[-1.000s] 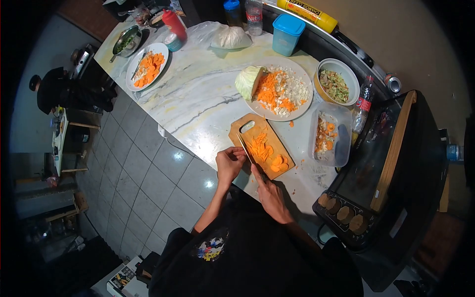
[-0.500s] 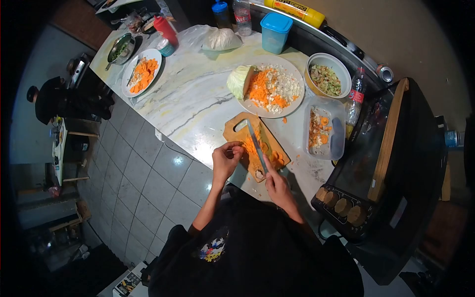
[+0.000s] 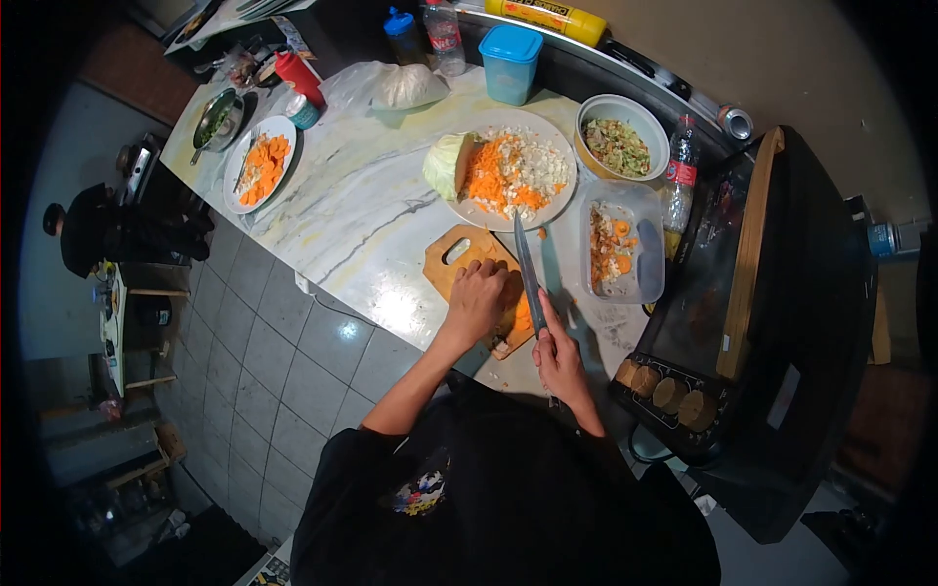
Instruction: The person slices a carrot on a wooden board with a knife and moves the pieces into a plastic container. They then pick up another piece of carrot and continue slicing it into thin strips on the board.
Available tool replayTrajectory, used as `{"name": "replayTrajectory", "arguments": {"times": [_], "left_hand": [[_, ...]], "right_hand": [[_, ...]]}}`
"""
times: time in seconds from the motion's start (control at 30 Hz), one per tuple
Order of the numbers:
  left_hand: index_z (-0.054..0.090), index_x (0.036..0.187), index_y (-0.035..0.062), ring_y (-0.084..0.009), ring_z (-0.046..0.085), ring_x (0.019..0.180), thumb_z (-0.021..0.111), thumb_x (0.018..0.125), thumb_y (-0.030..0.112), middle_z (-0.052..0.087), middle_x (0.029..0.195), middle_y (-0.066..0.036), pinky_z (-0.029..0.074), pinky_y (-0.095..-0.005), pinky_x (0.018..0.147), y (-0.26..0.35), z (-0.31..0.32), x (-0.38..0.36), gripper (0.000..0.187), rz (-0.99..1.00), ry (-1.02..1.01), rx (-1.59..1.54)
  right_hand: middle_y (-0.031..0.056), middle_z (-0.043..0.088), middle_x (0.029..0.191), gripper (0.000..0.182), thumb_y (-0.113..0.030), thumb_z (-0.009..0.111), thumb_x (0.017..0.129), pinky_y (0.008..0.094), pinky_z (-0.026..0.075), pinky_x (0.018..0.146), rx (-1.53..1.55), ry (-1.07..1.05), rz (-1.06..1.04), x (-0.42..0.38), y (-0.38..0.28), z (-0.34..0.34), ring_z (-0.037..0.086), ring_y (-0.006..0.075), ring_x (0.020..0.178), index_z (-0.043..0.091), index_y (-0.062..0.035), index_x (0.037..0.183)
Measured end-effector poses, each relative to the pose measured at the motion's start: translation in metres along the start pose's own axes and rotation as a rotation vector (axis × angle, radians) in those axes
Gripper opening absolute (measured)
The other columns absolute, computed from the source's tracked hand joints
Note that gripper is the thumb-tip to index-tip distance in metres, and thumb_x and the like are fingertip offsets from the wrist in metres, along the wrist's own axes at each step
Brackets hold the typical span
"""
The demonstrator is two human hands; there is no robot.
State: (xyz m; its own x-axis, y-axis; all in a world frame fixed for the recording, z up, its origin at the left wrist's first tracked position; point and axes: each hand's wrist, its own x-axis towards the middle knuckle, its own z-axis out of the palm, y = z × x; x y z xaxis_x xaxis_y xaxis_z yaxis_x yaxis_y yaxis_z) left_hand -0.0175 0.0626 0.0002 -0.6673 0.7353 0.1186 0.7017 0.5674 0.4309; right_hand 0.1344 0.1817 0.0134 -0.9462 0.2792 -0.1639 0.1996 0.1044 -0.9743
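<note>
My left hand (image 3: 477, 303) is curled down over the wooden cutting board (image 3: 442, 256), closed around the chopped carrot there; its fingertips are hidden. More orange carrot pieces (image 3: 523, 314) show at the board's right side, beside the knife. My right hand (image 3: 559, 363) grips the handle of a long kitchen knife (image 3: 529, 266), held along the board's right edge with its tip pointing at the plate. Beyond the board, a large plate (image 3: 561, 200) carries grated carrot (image 3: 493, 174), chopped white bits and a cut cabbage (image 3: 447, 166).
At right stand a clear plastic tub (image 3: 598, 290) with scraps, a bowl of chopped vegetables (image 3: 618, 146) and a black griddle (image 3: 705, 283). A blue-lidded container (image 3: 510, 68) is behind. Sliced carrots fill a plate (image 3: 283, 129) at left. A person (image 3: 93, 230) stands in the background.
My left hand has moved from the board's left edge onto the carrot pile and closed over it. The knife has shifted from across the carrots to the board's right edge.
</note>
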Motion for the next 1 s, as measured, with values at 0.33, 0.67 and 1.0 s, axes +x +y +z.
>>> {"name": "replayTrajectory", "arguments": {"times": [0.33, 0.67, 1.0], "left_hand": [[0.066, 0.088, -0.0005, -0.0356, 0.061, 0.085, 0.070, 0.071, 0.005, 0.063, 0.087, -0.016, 0.045, -0.0458, 0.072, -0.012, -0.002, 0.009, 0.019, 0.032, -0.060, -0.283], [0.069, 0.094, -0.0030, -0.0197, 0.067, 0.066, 0.072, 0.083, 0.005, 0.069, 0.080, -0.014, 0.052, -0.0313, 0.063, -0.021, -0.013, 0.010, 0.014, -0.260, -0.041, -0.632], [0.065, 0.104, -0.0046, -0.0102, 0.065, 0.081, 0.070, 0.089, 0.007, 0.069, 0.090, -0.007, 0.051, -0.0238, 0.072, -0.050, -0.008, -0.019, 0.020, -0.421, 0.264, -0.969]], "right_hand": [[-0.0012, 0.041, 0.065, 0.056, -0.003, 0.033, 0.101, 0.0242, 0.037, 0.050, -0.021, 0.023, -0.055, 0.001, 0.006, 0.001, 0.039, 0.0066, 0.054, 0.026, -0.0167, 0.155], [-0.0016, 0.041, 0.068, 0.056, -0.002, 0.033, 0.101, 0.0229, 0.036, 0.050, -0.028, 0.003, -0.054, 0.000, 0.011, 0.004, 0.038, 0.0061, 0.054, 0.025, -0.0162, 0.155], [0.0085, 0.047, 0.067, 0.063, 0.002, 0.040, 0.093, 0.0277, 0.038, 0.053, -0.091, -0.040, -0.036, -0.004, 0.011, 0.008, 0.041, 0.0131, 0.054, 0.028, -0.0157, 0.153]]}}
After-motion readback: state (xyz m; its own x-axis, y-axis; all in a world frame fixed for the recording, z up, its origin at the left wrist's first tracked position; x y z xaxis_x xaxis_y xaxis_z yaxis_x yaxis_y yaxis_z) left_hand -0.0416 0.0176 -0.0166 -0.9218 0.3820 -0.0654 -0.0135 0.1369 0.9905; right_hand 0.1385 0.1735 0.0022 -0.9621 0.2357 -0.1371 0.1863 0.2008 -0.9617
